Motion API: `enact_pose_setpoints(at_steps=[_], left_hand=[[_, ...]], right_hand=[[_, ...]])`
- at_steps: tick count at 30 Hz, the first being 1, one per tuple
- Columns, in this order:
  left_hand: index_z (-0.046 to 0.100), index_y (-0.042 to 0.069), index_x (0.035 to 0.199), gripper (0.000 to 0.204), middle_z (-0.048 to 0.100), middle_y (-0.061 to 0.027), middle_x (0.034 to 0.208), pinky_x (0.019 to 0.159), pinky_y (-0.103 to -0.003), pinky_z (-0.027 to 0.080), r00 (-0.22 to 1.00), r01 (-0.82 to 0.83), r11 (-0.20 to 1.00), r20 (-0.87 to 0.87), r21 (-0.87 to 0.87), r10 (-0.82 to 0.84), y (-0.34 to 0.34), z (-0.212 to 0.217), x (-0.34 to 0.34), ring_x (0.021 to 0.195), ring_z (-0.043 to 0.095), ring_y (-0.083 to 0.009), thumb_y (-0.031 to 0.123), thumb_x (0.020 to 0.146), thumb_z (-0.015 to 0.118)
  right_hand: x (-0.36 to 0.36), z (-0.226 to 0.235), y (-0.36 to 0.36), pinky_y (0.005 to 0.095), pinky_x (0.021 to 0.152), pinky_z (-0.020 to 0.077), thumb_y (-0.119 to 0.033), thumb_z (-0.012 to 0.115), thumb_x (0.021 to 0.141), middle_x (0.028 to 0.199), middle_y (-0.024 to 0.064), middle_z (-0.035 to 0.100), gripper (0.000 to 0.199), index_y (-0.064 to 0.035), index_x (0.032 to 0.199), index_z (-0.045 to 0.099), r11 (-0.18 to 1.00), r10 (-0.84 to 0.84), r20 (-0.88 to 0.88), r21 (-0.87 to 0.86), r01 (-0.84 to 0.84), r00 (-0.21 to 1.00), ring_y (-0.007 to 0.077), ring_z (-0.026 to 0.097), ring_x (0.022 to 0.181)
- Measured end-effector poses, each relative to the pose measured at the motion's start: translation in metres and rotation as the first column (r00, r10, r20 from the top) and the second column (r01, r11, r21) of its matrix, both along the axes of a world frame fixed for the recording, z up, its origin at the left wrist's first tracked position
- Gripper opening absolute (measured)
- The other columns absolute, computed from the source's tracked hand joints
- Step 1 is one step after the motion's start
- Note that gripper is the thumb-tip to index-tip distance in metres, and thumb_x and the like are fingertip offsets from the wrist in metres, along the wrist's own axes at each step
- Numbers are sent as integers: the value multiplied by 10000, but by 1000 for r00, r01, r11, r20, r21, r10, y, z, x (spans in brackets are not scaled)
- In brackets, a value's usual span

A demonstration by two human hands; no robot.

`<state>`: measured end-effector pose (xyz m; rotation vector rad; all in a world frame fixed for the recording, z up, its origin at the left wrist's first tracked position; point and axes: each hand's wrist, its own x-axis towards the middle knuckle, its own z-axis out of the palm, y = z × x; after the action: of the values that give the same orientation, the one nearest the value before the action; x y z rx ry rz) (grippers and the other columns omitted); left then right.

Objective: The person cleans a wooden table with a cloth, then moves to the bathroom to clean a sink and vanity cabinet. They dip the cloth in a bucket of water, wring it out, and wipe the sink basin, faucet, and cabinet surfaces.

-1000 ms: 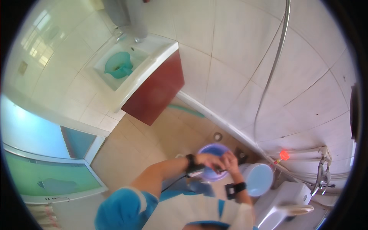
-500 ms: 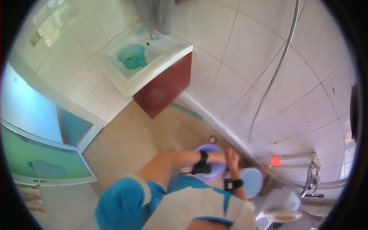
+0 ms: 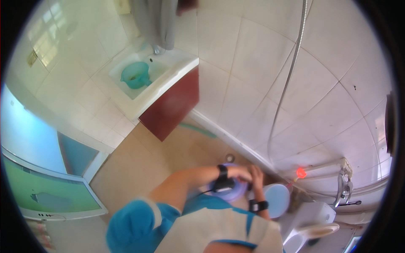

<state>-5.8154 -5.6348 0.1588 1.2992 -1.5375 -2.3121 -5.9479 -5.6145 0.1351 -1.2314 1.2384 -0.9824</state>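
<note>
Over a purple basin (image 3: pixel 236 193) on the floor, my two hands are close together. Reaching in from the left, my left hand (image 3: pixel 241 173) bends down with its fingers curled. My right hand (image 3: pixel 256 177) is beside it at the basin's right side, its fingers also closed. A small dark patch shows between them; what they hold, if anything, is too blurred to make out. Each wrist wears a black band, and a black box-shaped device sits by the left one. The basin's near part is partly covered by my left wrist and the device.
Right of the basin stands a light blue bucket (image 3: pixel 277 200). A floor drain (image 3: pixel 230 158) lies just beyond it. A white sink (image 3: pixel 143 107) over a red cabinet (image 3: pixel 173 105) holds a teal dipper (image 3: pixel 136 76). A shower hose (image 3: pixel 291 71) hangs along the tiled wall, near a tap (image 3: pixel 344 189).
My hands have come slightly apart, and the left has shifted a little back. The whole view has turned slightly, so the sink appears farther left and lower.
</note>
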Motion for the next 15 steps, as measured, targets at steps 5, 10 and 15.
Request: enact_pose_setpoints(at_steps=[5,10,15], left_hand=[[462,160,575,241,430,77,523,365,-154,224,956,8,951,-280,310,84,8,-1,-5,392,349,-7,215,764,601],[628,45,882,121,579,11,806,571,-171,397,886,75,993,-463,86,-27,11,-26,12,659,493,-45,115,797,577],[623,52,889,127,551,28,711,576,-193,384,943,148,972,-269,-184,-195,10,-68,9,630,472,-48,110,814,539]], right_hand=[[-8,30,2,258,654,455,-151,529,846,874,85,585,179,-18,964,554,988,50,321,126,-94,946,151,551,731],[-1,53,8,216,625,435,-162,522,862,805,31,561,177,-61,1003,563,992,128,205,-23,-126,970,95,526,690],[7,62,9,207,576,407,-178,507,869,730,1,532,175,-72,988,581,987,161,187,-11,-162,969,82,495,630]])
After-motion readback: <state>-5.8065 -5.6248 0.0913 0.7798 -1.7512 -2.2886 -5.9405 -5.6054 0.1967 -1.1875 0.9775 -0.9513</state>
